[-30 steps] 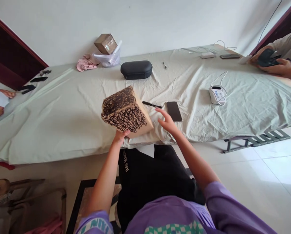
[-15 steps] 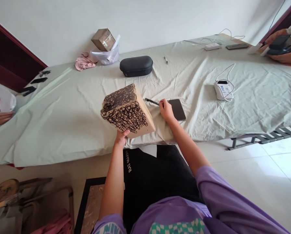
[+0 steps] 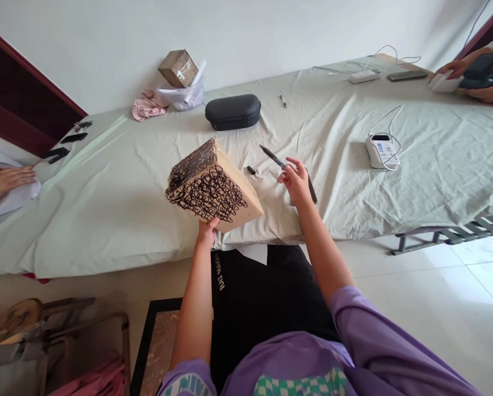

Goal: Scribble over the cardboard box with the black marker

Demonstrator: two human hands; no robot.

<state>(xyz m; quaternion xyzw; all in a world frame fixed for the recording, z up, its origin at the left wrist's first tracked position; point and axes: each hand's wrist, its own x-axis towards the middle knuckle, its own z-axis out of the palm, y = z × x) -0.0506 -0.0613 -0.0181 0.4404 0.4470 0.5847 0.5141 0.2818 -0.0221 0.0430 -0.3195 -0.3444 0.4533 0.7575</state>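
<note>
Box [image 3: 215,187] tilted above table [image 3: 106,181] front edge, bare sheet to its left; left hand [image 3: 207,231] fingers clamped on box's near corner. Right hand [image 3: 298,179] fingers pinch pen [image 3: 272,157], cap [image 3: 251,170] just left

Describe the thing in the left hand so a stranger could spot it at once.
On the long cloth-covered table, look at the near edge, where the left hand props up a tan cardboard box. Unlike the plain box by the wall, it is covered in black scribbled loops.
</note>
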